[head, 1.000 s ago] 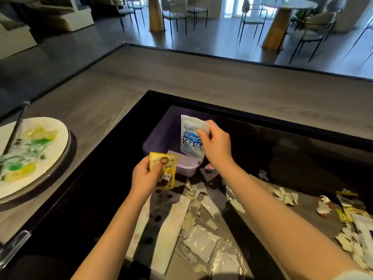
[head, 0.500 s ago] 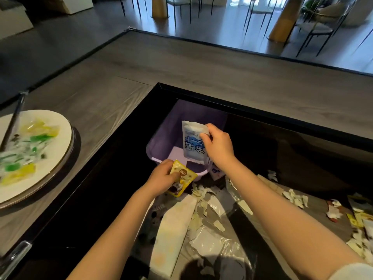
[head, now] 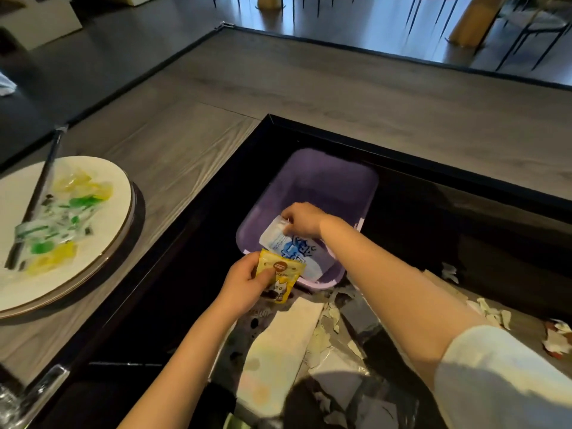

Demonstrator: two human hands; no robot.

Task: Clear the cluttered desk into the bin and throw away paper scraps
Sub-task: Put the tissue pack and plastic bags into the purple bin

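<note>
Your right hand (head: 301,219) pinches a white-and-blue packet (head: 289,247) inside the purple bin (head: 334,181); your left hand (head: 244,284) grips a yellow sachet (head: 280,274) at its near rim, paper scraps (head: 328,339) beside.

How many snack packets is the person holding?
2. The white and blue packet is in the right hand, down inside the purple bin. The yellow packet is in the left hand, at the bin's near edge.

A grey wooden counter (head: 309,88) bears a white plate (head: 102,243) (left side); torn paper scraps (head: 325,335) litter its dark inset.
</note>
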